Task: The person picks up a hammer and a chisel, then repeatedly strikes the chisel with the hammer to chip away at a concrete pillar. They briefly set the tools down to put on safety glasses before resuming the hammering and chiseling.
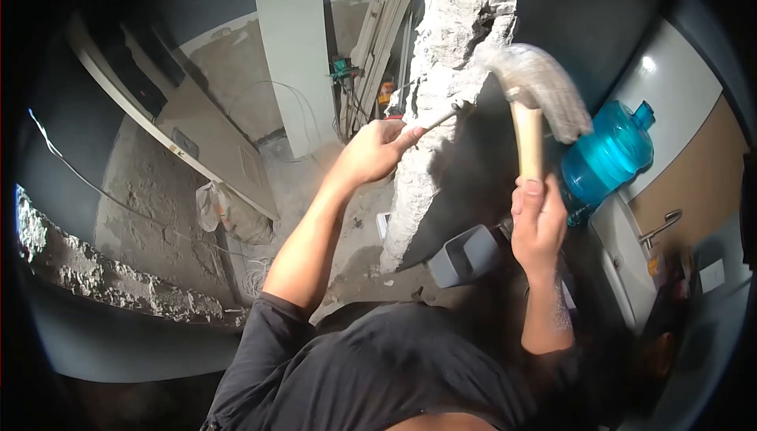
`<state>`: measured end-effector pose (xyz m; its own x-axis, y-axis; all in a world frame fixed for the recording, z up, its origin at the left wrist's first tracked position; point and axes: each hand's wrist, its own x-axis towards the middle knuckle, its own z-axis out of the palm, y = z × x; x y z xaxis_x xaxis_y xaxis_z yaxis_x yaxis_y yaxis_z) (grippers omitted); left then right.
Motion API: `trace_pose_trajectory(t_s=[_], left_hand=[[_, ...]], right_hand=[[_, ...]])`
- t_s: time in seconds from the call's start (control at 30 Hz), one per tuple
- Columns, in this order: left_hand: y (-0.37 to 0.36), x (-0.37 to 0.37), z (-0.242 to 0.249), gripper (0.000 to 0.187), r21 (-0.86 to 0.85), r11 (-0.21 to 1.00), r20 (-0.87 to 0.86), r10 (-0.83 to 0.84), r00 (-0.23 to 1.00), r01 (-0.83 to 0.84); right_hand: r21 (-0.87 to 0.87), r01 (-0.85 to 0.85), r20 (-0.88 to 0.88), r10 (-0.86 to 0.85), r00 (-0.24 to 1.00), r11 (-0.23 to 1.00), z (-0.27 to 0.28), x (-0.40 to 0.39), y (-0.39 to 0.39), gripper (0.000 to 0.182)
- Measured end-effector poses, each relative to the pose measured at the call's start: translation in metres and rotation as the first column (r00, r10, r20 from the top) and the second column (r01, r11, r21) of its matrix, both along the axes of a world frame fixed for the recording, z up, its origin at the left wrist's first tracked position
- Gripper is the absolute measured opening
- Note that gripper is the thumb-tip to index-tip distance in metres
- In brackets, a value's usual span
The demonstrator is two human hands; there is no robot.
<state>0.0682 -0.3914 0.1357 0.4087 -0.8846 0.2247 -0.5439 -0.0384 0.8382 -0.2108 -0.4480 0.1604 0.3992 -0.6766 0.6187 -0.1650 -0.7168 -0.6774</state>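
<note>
My left hand [380, 149] is closed round a thin metal rod [443, 115], held at a slant across the rough, broken edge of a wall [430, 147]. The rod's far end lies near the wall's right side; whether it touches is unclear. My right hand [539, 214] grips the wooden handle of a claw hammer [530, 143], raised to the right of the wall. The hammer's head is blurred and stands apart from the rod.
A blue water bottle [607, 151] is at the right, above a white sink [623, 253] with a tap. A grey bin [465, 257] stands below the wall's edge. White boards [288, 52], a green tool [342, 70] and a plastic bag [233, 212] are at the left.
</note>
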Motion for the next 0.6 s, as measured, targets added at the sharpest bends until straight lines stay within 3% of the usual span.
trace_pose_trajectory(t_s=[0.07, 0.1, 0.13, 0.2, 0.27, 0.3, 0.33, 0.37, 0.4, 0.47, 0.5, 0.53, 0.6], left_hand=[[0.006, -0.002, 0.022, 0.049, 0.097, 0.995, -0.01, -0.009, 1.0, 0.01], [0.009, -0.005, 0.034, 0.05, 0.142, 0.99, 0.005, 0.006, 1.0, -0.006], [0.007, -0.003, 0.033, 0.05, 0.145, 0.989, 0.0, 0.013, 1.0, -0.012], [0.004, 0.001, 0.034, 0.051, 0.124, 0.992, 0.096, 0.005, 0.995, -0.017], [0.004, 0.002, 0.031, 0.05, 0.126, 0.992, 0.081, -0.001, 0.997, -0.01], [0.005, 0.003, 0.03, 0.05, 0.152, 0.988, 0.16, -0.006, 0.987, -0.019], [0.005, 0.004, 0.029, 0.049, 0.178, 0.984, 0.242, -0.015, 0.97, -0.03], [0.007, 0.007, 0.027, 0.045, 0.192, 0.981, 0.112, -0.035, 0.993, 0.013], [0.005, 0.014, 0.023, 0.045, 0.18, 0.984, 0.117, -0.021, 0.993, 0.0], [0.005, 0.017, 0.01, 0.041, 0.121, 0.992, -0.021, -0.037, 0.999, 0.04], [0.009, 0.015, 0.011, 0.038, 0.085, 0.994, -0.034, -0.069, 0.997, 0.072], [0.011, 0.02, 0.007, 0.038, 0.089, 0.994, -0.034, -0.068, 0.997, 0.071], [0.018, 0.036, -0.002, 0.037, -0.246, 0.943, -0.424, -0.314, 0.849, 0.226]], right_hand=[[0.063, -0.187, 0.338, 0.155, 0.928, 0.98, 0.019, 0.003, 0.015, 0.036], [0.055, -0.186, 0.371, 0.153, 0.916, 0.981, 0.027, 0.002, 0.021, 0.041], [-0.061, -0.26, 0.388, 0.263, 0.883, 0.964, 0.022, -0.002, 0.01, 0.045], [-0.049, -0.211, 0.285, 0.216, 0.934, 0.976, 0.012, -0.003, 0.006, 0.053], [-0.086, 0.036, -0.003, -0.036, 0.999, 0.996, -0.041, 0.001, -0.02, 0.044], [-0.095, 0.098, -0.308, -0.123, 0.943, 0.991, -0.033, 0.006, -0.018, 0.037], [0.07, 0.09, -0.326, -0.062, 0.943, 0.993, -0.042, 0.007, -0.019, 0.039], [0.075, 0.116, -0.257, -0.093, 0.962, 0.99, -0.048, 0.004, -0.015, 0.039], [0.071, 0.131, -0.189, -0.115, 0.975, 0.989, -0.049, 0.006, -0.014, 0.039], [0.154, 0.072, -0.055, -0.064, 0.996, 0.985, -0.036, 0.004, -0.005, 0.037], [0.257, -0.041, 0.099, 0.016, 0.995, 0.965, -0.023, 0.003, 0.001, 0.035], [0.182, -0.072, 0.208, 0.034, 0.978, 0.981, -0.007, 0.005, 0.009, 0.034], [0.147, -0.159, 0.412, 0.086, 0.907, 0.976, 0.011, 0.003, 0.016, 0.038]])
